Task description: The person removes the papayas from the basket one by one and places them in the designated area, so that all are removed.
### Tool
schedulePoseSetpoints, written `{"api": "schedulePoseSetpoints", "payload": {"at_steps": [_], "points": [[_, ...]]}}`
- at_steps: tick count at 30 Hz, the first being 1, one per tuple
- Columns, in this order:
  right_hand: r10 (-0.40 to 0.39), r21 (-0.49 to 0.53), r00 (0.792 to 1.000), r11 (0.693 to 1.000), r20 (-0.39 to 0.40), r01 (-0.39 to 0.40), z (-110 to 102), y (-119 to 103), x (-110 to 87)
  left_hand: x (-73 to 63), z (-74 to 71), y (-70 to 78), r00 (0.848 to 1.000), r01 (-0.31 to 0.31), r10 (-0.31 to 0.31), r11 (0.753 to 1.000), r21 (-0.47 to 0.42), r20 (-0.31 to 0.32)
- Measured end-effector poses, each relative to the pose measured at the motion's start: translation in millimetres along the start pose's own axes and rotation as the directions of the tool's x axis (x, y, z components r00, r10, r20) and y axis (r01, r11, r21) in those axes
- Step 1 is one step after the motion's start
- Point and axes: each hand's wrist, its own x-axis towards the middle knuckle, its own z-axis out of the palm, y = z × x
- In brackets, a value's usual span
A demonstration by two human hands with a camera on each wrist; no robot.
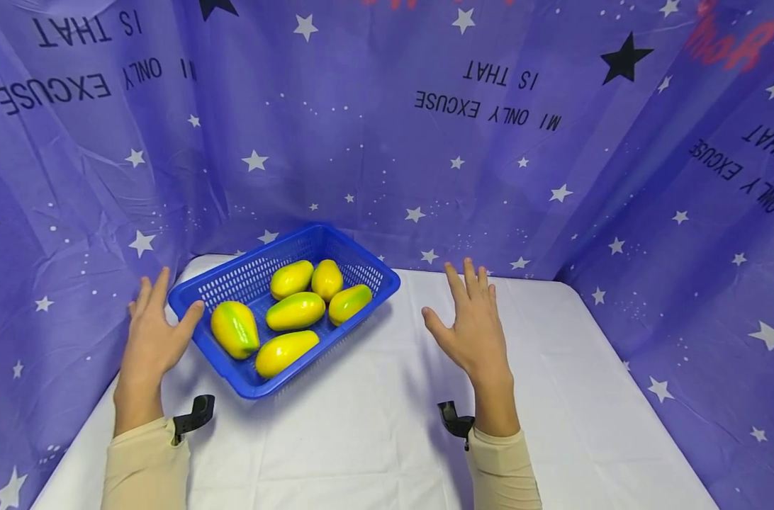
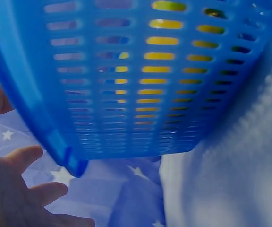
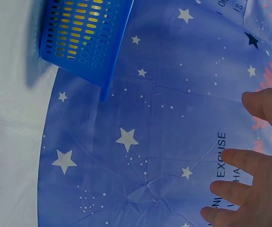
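Several yellow-green mangoes (image 1: 295, 312) lie in a blue plastic basket (image 1: 217, 365) with slotted walls, set at an angle on the table. My left hand (image 1: 152, 341) is at the basket's left end, fingers spread, its thumb close to the rim; whether it touches cannot be told. In the left wrist view the basket wall (image 2: 107, 109) fills most of the picture, with the left fingers (image 2: 48, 193) beside it. Well to the right of the basket, my right hand (image 1: 476, 333) hovers with fingers spread and holds nothing. Its fingers (image 3: 235, 194) also show in the right wrist view.
A white cloth covers the table (image 1: 361, 439). Purple curtains (image 1: 374, 127) with stars and lettering hang behind it and along both sides. Each wrist carries a black camera mount (image 1: 195, 416).
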Motion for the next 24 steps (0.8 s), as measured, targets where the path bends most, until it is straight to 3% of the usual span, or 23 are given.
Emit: {"api": "schedulePoseSetpoints", "payload": {"at_steps": [9, 16, 24], "points": [[-0.002, 0.01, 1.0, 1.0, 0.003, 0.002, 1, -2, -0.9, 3.3, 20.2, -12.5, 0.994, 0.107, -0.111, 0.981, -0.164, -0.016], [0.018, 0.027, 0.999, 0.999, 0.03, -0.019, 7, -6, 2.1, 3.0, 29.3, -15.0, 0.979, 0.197, -0.205, 0.921, -0.336, 0.013], [0.026, 0.06, 0.999, 0.998, -0.035, -0.024, 12, -5, 3.6, 5.4, 36.8, -14.5, 0.979, 0.191, -0.202, 0.868, -0.458, 0.025]]}}
